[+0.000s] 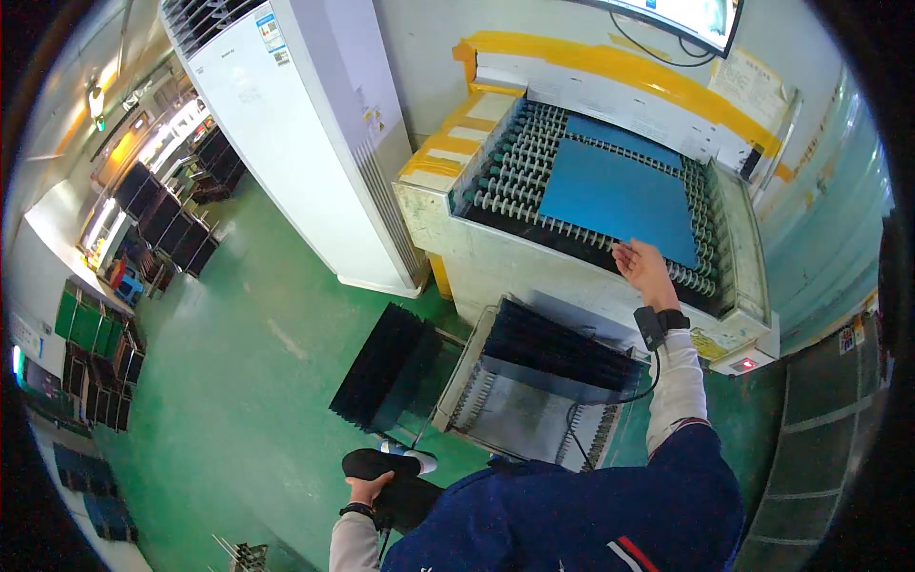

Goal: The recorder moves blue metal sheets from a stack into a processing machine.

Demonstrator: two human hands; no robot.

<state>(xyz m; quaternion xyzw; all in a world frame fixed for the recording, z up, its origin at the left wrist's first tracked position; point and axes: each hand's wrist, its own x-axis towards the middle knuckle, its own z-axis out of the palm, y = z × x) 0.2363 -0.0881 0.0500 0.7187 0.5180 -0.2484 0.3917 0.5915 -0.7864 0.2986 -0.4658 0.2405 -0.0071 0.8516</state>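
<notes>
My right hand (645,272) reaches over the near edge of a roller conveyor (515,203), palm turned to the left and fingers loosely bent and apart. Nothing shows in it. Just beyond its fingertips lies a blue flat panel (620,194) on the rollers; whether they touch I cannot tell. A second blue panel (624,141) lies farther back, partly outside the machine's opening. By my lap, my left hand (370,488) is closed around a black rounded thing (367,464), perhaps part of my own leg or footwear.
Below the conveyor stands a rack (558,348) of upright dark panels, with another dark stack (386,367) to its left. A tall white cabinet unit (286,133) rises left of the machine. A cable (637,398) hangs from my right wrist. A screen (686,19) is above.
</notes>
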